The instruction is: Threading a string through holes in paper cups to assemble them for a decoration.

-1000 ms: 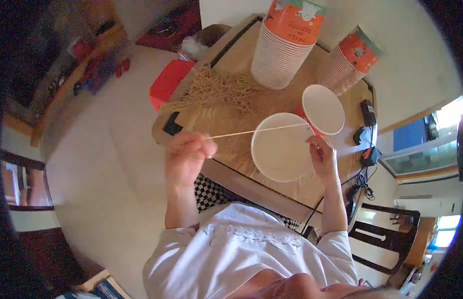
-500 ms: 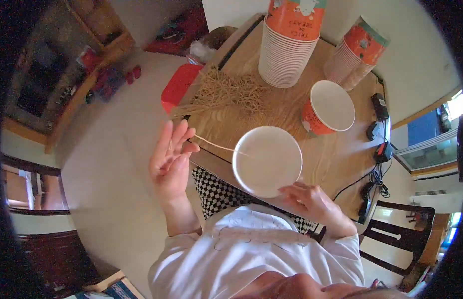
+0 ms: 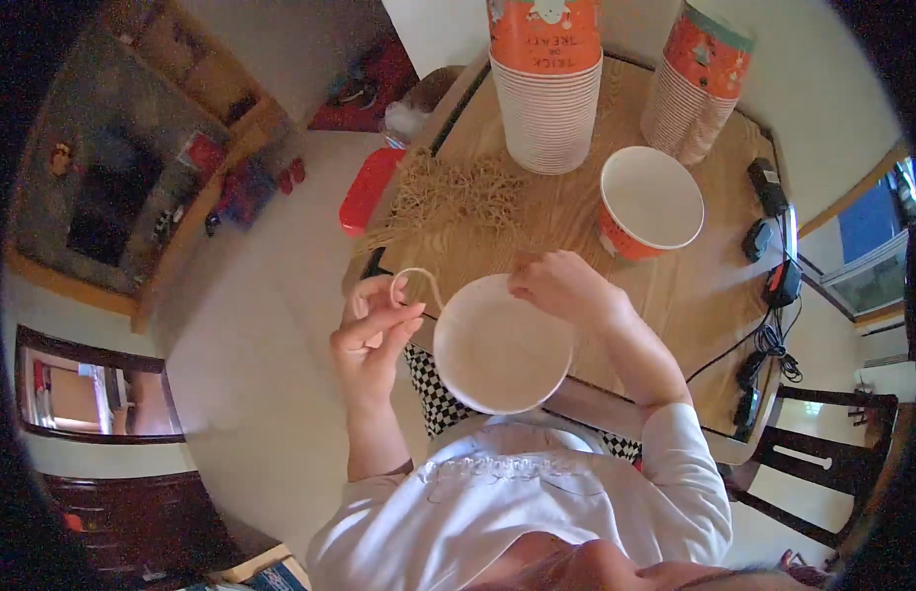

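Note:
A white-lined paper bucket (image 3: 504, 360) is tipped with its mouth toward me, over my lap at the table's near edge. A thin pale cord (image 3: 425, 273) runs in a loop from its left side to my left hand (image 3: 372, 330), whose thumb and fingers are pinched on it. My right hand (image 3: 566, 286) is closed over the bucket's far right rim, its fingertips partly hidden. Beyond the bucket lies a tangled heap of tan cords (image 3: 458, 197). Another orange paper bucket (image 3: 621, 236) stands behind my right hand, mouth up.
Two tall stacks of nested paper buckets, one larger (image 3: 547, 118) and one farther right (image 3: 689, 98), stand at the table's back. Black adapters and coiled cables (image 3: 770, 340) lie along the right edge. A red plastic container (image 3: 369, 192) is beside the left edge; a dark chair (image 3: 813, 458) stands at right.
My right hand has gone from the bucket's near right rim to its far right rim. My left hand has come nearer the bucket and closed into a pinch; the taut cord now loops.

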The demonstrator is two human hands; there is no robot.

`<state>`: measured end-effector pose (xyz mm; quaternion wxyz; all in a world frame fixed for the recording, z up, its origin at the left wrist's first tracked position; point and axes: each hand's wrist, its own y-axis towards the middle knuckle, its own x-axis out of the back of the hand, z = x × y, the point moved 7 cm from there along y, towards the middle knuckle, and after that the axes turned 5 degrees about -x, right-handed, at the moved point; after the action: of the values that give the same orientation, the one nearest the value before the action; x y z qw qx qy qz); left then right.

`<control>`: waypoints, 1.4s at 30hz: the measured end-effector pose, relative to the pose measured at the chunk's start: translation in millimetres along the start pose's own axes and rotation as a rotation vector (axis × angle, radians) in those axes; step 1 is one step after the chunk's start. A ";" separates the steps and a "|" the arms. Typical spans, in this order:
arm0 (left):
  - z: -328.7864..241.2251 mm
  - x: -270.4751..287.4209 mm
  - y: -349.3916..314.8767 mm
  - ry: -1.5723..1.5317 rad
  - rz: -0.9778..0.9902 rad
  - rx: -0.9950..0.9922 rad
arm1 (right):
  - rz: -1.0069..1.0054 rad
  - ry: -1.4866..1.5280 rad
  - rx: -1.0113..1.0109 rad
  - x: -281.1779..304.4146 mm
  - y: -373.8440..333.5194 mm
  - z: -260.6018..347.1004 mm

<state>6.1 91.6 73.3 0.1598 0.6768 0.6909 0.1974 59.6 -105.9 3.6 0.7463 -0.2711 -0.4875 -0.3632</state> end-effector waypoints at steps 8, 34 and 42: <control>32.0 -68.3 1.2 -0.234 0.216 0.287 | -0.004 0.039 -0.175 24.5 -68.9 -5.1; 47.8 -123.1 6.4 0.015 0.239 0.374 | -0.680 0.472 0.173 79.5 -73.8 -5.4; 45.1 -124.8 7.2 0.005 0.196 0.367 | -0.549 0.612 0.049 74.5 -76.8 -16.4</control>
<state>38.5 -30.5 31.7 0.0122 0.7582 0.6464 0.0847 25.8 -184.3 70.2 0.7385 0.0075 -0.3059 -0.6008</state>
